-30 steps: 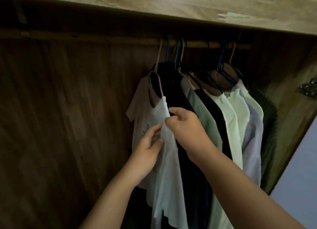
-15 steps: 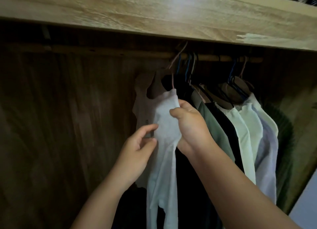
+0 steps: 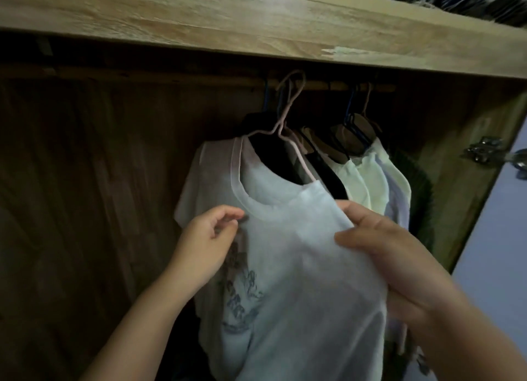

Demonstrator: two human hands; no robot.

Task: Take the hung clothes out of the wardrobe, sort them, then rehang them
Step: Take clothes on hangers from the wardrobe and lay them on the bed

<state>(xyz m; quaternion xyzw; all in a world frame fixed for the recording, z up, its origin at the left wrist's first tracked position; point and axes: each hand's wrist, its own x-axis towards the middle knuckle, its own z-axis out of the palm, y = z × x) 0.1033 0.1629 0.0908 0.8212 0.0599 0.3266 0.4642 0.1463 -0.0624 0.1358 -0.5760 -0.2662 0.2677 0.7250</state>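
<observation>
A white T-shirt [image 3: 293, 261] with a dark print hangs on a pink hanger [image 3: 288, 107], turned front-on towards me at the left end of the hung row. The hanger's hook sits at the wooden rod [image 3: 328, 85]; I cannot tell whether it still rests on it. My right hand [image 3: 379, 249] grips the shirt's right shoulder, with cloth bunched under the thumb. My left hand [image 3: 208, 241] is at the shirt's front just below the collar, its thumb and forefinger pinching the cloth.
Behind the shirt hang a black garment [image 3: 330, 181], pale green shirts [image 3: 359, 184], a lilac shirt [image 3: 397, 201] and a dark green knit [image 3: 422, 198]. A thick wooden shelf board [image 3: 256, 24] runs overhead. A metal hinge [image 3: 484, 152] sits on the right side panel.
The white T-shirt has swung from edge-on to front-on and come closer to me. My right hand moved right and down with its shoulder, and my left hand stayed at the front.
</observation>
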